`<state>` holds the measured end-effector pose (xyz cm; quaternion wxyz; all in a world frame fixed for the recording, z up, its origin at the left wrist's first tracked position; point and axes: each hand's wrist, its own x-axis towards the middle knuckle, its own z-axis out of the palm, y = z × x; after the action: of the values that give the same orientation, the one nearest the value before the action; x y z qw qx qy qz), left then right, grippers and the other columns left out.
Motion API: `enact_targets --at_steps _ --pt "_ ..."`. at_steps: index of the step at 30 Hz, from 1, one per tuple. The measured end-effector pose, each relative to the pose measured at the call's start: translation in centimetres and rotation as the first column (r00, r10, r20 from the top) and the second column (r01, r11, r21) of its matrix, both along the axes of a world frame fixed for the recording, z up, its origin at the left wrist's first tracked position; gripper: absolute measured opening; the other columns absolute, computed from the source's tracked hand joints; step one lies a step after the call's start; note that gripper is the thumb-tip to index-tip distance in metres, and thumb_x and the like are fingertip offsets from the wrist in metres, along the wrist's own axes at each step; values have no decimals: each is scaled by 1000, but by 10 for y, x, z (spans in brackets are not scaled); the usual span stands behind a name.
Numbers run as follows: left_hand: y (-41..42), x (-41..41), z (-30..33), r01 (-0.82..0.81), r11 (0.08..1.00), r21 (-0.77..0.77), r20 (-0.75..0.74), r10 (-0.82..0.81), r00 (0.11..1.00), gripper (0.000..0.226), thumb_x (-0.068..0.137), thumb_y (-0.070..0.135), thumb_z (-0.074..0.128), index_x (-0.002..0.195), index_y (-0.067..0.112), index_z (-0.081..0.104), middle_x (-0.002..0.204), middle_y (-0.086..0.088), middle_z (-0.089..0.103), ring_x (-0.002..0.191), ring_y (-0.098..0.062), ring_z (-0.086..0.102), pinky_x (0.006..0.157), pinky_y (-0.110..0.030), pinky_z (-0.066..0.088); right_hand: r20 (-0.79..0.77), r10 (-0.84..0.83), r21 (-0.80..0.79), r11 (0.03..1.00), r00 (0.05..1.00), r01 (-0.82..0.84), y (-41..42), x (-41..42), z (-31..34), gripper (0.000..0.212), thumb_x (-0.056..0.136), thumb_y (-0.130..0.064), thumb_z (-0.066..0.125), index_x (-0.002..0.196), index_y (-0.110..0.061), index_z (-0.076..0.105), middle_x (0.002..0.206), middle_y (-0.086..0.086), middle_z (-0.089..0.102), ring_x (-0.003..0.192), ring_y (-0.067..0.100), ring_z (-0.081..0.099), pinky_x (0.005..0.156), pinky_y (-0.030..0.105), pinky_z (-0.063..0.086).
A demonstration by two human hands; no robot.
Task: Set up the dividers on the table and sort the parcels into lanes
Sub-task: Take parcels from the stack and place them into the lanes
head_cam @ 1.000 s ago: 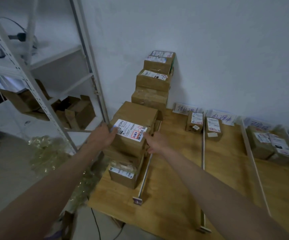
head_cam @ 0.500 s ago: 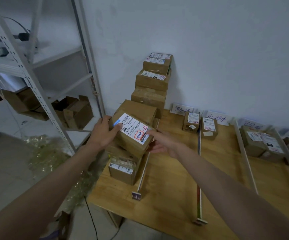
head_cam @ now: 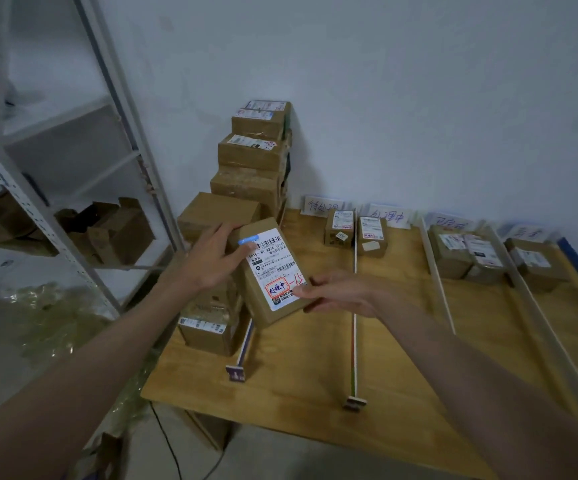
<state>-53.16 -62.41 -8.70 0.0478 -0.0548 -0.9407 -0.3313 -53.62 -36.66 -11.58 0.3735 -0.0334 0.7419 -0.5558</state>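
While my left hand [head_cam: 213, 258] and right hand [head_cam: 336, 292] are gripping it, the brown cardboard box [head_cam: 270, 275] is tilting, long side pointing away.

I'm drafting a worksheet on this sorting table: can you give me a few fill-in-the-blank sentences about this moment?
1. The parcel is held by ____ hands, the left hand and the right hand.
2. The box around the handwriting on its label is ____ in colour.
3. The dividers lie on a ____ table.
4. The handwritten lane signs stand against the ____.

Missing words: both; red; wooden; wall
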Motion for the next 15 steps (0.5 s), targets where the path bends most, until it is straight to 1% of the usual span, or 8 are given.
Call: enact_targets --at_steps 1,3,6,8,10,11,14,15 --pt "12 0 0 17 1000 -7 7 -17 1000 53 97 48 51 143 23 42 131 0 49 118 -18 48 96 -36 44 4 -11 3 1000 1000 11 11 4 1 46 89 -32 73 128 -10 64 121 -2 71 114 10 66 97 25 53" --pt "37 -1 -3 45 999 -13 21 -45 999 52 99 49 47 145 25 40 136 -1 49 121 -20 49 97 -35 44 4 -68 14 998 998 68 35 12 -2 42 91 -30 70 127 -8 65 120 -1 72 111 10 67 90 21 55" --pt "71 -3 -13 68 996 -51 44 -66 997 56 102 50 39 150 21 36 147 -4 44 132 -24 44 106 -39 39 2 -156 52 986 988 156 69 21 -14 45 92 -34 70 127 -7 65 118 2 72 109 16 68 96 28 55" --pt "91 -6 -22 90 989 -120 82 -80 993 62 101 54 33 152 19 33 153 -7 39 140 -25 37 113 -41 34 -7 -236 82 968 972 236 92 28 -23 47 92 -37 69 127 -6 64 116 4 72 104 19 70 95 30 55" --pt "110 -6 -32 120 972 -204 126 -96 987 69 99 59 28 153 17 29 156 -9 34 142 -27 33 115 -43 31 -36 -347 102 932 937 349 114 38 -28 48 92 -38 69 125 -4 64 114 6 71 93 18 69 85 27 58" --pt "120 -6 -36 136 959 -248 139 -103 985 69 99 58 29 154 15 27 156 -10 33 143 -28 32 116 -43 30 -59 -398 119 908 915 403 125 42 -30 48 91 -39 69 124 -5 65 114 6 69 91 18 68 83 26 57" --pt "156 -2 -47 159 904 -397 109 -125 986 61 104 47 32 153 12 27 158 -10 29 144 -29 29 120 -42 21 -149 -507 158 835 849 527 158 52 -38 47 92 -42 66 122 -5 66 118 6 66 102 22 62 94 36 51" --pt "168 0 -48 159 889 -430 92 -133 987 60 104 46 33 153 12 27 157 -9 30 144 -27 29 120 -41 22 -171 -538 151 813 825 562 167 55 -41 46 93 -41 66 121 -5 66 118 7 67 103 22 61 98 39 50"
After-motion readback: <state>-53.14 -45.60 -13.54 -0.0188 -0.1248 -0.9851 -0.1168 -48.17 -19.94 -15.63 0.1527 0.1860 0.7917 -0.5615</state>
